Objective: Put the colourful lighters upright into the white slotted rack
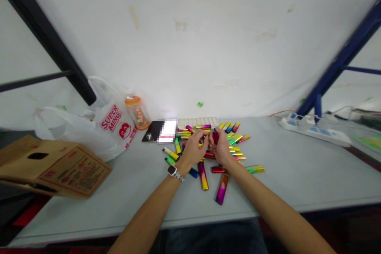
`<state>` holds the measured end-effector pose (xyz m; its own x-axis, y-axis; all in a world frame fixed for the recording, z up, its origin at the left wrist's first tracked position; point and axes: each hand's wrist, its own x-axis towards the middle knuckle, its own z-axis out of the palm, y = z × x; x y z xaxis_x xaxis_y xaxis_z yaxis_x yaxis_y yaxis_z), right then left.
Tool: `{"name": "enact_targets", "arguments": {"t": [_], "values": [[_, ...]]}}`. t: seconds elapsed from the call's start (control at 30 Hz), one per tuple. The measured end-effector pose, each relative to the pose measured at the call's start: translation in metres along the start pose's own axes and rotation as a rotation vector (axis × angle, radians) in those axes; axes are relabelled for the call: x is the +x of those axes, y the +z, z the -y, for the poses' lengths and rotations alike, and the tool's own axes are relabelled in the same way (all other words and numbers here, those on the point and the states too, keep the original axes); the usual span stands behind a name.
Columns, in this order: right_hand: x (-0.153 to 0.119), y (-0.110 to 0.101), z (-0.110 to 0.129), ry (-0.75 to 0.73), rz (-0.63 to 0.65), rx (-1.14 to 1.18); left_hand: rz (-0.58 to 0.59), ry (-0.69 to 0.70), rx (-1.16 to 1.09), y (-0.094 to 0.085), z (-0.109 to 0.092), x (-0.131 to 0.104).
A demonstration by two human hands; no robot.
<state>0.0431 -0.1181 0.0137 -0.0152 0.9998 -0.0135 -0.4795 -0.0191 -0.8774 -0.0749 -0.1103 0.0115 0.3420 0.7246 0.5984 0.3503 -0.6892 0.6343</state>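
Curling inward, hands (195, 147) sit close, the right clasping a red stick (215, 137).

Head-worn view, facing forward and down, hands (195, 147) near, desk (297, 174) below, wall (208, 55) ahead

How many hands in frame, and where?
2: the left hand above the shiny multicoloured sticks, and the right hand close beside it, holding a dark red item. No others show.
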Motion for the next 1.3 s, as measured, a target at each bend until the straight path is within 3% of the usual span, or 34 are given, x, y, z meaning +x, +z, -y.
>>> {"name": "enact_targets", "arguments": {"t": [0.2,0.43,0.7,0.87,1.0,1.13,1.3], "values": [[0.004,-0.001,-0.005,0.03,-0.067,-0.065,0.006,-0.003,-0.022,0.0,0.005,0.0],[0.0,-0.002,-0.008,-0.045,-0.067,-0.144,-0.006,-0.01,-0.015,0.0,0.004,0.0],[0.001,-0.002,-0.008,-0.013,-0.084,-0.104,0.006,-0.013,0.004,0.001,0.005,0.0],[0.0,-0.001,-0.005,0.052,0.007,-0.018,-0.001,-0.008,0.019,0.001,0.006,0.0],[0.0,0.0,-0.003,0.049,0.121,0.014,-0.104,-0.051,-0.049,0.003,0.005,-0.001],[0.0,0.001,-0.006,-0.01,0.054,0.043,-0.197,-0.123,-0.191,0.012,0.006,-0.001],[0.003,0.001,-0.013,0.061,-0.002,0.031,-0.276,-0.128,-0.276,0.021,0.007,0.001]]}}
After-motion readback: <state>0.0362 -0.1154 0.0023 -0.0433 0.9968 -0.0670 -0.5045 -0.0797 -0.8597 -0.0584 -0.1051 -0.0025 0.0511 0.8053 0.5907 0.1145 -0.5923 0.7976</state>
